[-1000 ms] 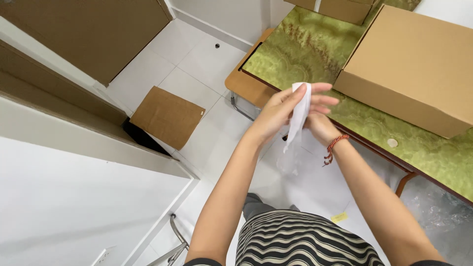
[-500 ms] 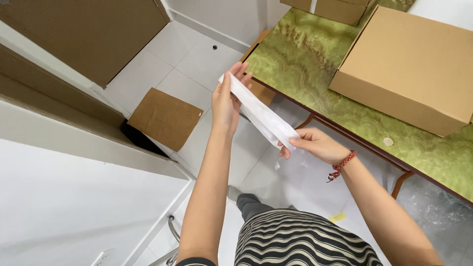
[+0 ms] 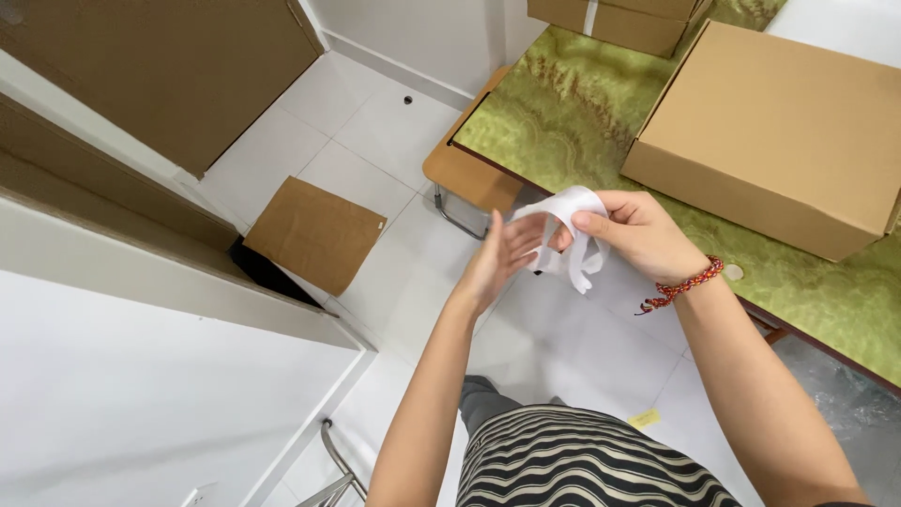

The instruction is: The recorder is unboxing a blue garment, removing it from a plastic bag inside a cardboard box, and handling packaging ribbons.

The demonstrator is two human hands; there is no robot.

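Note:
A white paper strip point(image 3: 574, 235) hangs curled into a loop between my two hands, above the floor beside the green table. My right hand point(image 3: 638, 235) pinches the strip between thumb and fingers; a red braided bracelet sits on that wrist. My left hand point(image 3: 502, 258) has its fingers spread, with the palm touching the lower end of the strip. A closed brown cardboard box point(image 3: 779, 131) stands on the green marble-patterned table point(image 3: 563, 113) just beyond my right hand.
A second cardboard box point(image 3: 624, 19) sits at the table's far end. A flat cardboard piece point(image 3: 317, 233) lies on the white tiled floor. A wooden stool seat point(image 3: 469, 174) pokes out under the table. White surfaces and brown panels fill the left side.
The strip was stretched straight between my hands half a second ago; now my hands have come together and the strip is bent into a loop.

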